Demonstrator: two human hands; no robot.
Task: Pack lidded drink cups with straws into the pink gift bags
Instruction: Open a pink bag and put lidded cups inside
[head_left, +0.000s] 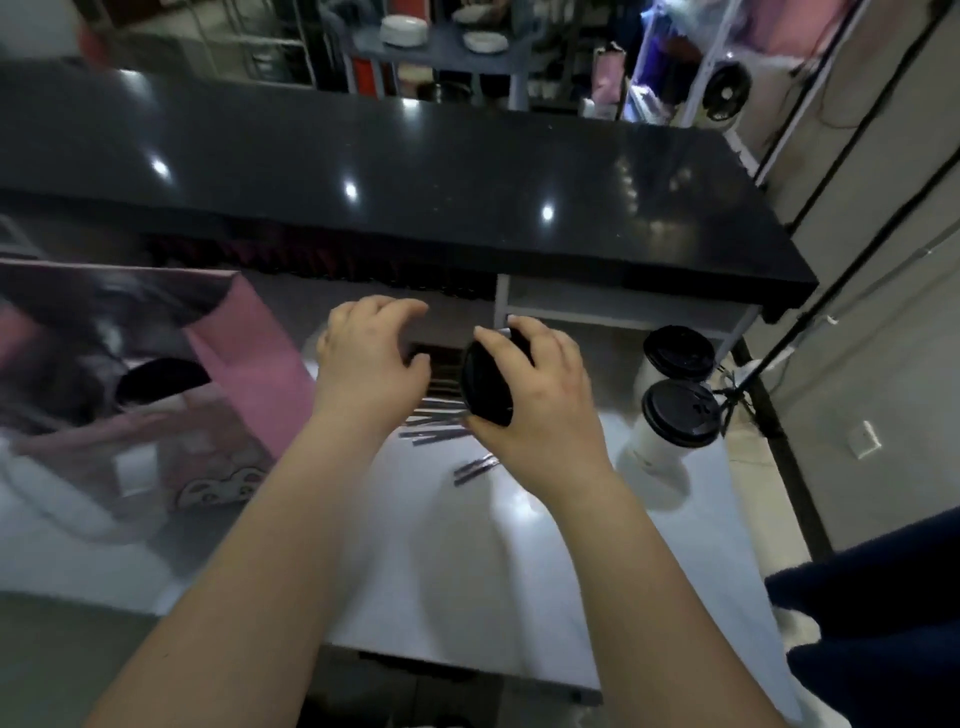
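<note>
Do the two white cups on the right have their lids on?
Yes, on. A black lid tops the far cup; another tops the near cup.

Pink bag (244, 358), black lids (679, 352), white cups (655, 441).
</note>
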